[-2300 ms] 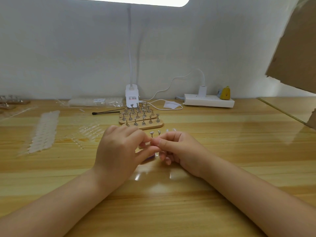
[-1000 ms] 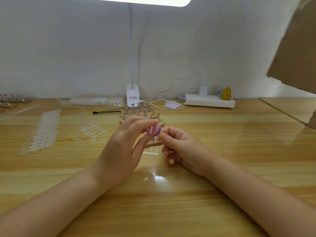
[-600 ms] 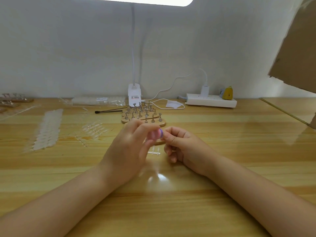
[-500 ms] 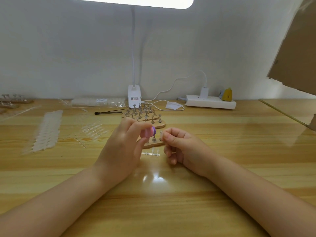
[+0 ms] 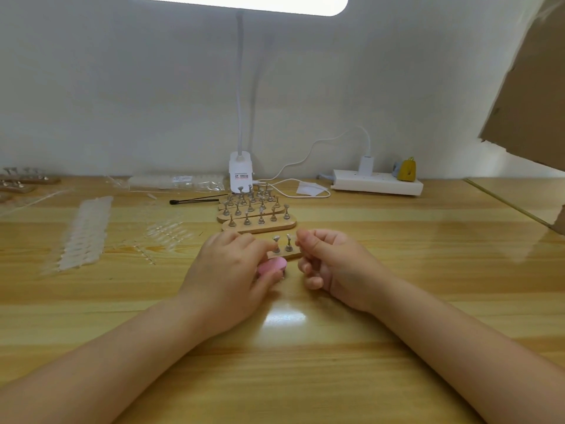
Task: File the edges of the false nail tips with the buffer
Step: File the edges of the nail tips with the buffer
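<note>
left hand (image 5: pixel 227 267) holds one pink buffer (image 5: pixel 271 266); two pegs (image 5: pixel 282 243) beside it

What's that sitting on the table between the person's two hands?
In the head view, a small wooden stand with two metal pegs stands between the left hand and right hand; the left hand holds the pink buffer.

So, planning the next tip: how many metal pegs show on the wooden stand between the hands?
2, both upright on the wooden stand: one peg by the left hand, the other peg by the right hand. The left hand, holding the buffer, may hide more.
</note>
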### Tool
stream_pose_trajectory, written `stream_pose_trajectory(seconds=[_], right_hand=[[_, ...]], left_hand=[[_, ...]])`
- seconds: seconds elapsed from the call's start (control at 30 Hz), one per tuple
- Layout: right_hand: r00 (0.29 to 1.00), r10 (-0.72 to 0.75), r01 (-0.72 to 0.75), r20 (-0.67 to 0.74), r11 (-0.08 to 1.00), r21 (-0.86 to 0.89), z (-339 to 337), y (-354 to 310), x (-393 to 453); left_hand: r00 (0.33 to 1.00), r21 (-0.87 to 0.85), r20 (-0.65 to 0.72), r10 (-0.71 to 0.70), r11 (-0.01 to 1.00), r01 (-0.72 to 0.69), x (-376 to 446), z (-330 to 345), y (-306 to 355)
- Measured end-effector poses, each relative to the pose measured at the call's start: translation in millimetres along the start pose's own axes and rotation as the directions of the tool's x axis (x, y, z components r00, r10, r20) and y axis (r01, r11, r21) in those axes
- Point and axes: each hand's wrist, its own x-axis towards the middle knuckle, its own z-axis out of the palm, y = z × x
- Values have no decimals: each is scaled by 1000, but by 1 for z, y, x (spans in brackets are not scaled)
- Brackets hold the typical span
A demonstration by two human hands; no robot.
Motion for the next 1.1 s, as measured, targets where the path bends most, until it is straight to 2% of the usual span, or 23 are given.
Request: stream_pose_trajectory(seconds=[0.07,0.13,0.23,0.4,0.5,0.6,0.77,0.93,1.03,1.1], right_hand=[[1000,3,-1,28,998,-70,0,0,0],[998,4,6,59,987,-164,1,1,-1],[995,18,7,101,969,-246,1,0,-3],[997,-5,28,80,958,-287,1,4,-1],[999,-38,47,32,945,-324,3,7,0],[997,-56,71,56,942,-327,3,7,-1],[987,-42,89,156,948,-307,3,4,-4],[980,11,42,197,963,-265,1,1,-4],[995,-11,31,97,977,-210,2,3,-3],[1000,-30,30,0,986,-162,2,4,-2]], left_hand=[[998,-174,-25,-60,983,55,1,-2,-2],[995,-322,-87,-53,947,22,2,-4,-1],[991,-399,-134,-10,916,-44,2,-4,3],[990,-476,-140,-32,878,-39,1,-2,3],[989,-434,-141,-46,901,-20,0,-1,3],[985,-351,-162,-68,936,7,-1,-1,2],[966,17,-248,80,997,-78,-1,-7,0],[947,95,-287,148,988,-126,0,-7,-3],[937,125,-268,225,972,-198,1,-3,-3],[948,104,-254,192,980,-171,2,-1,-2]])
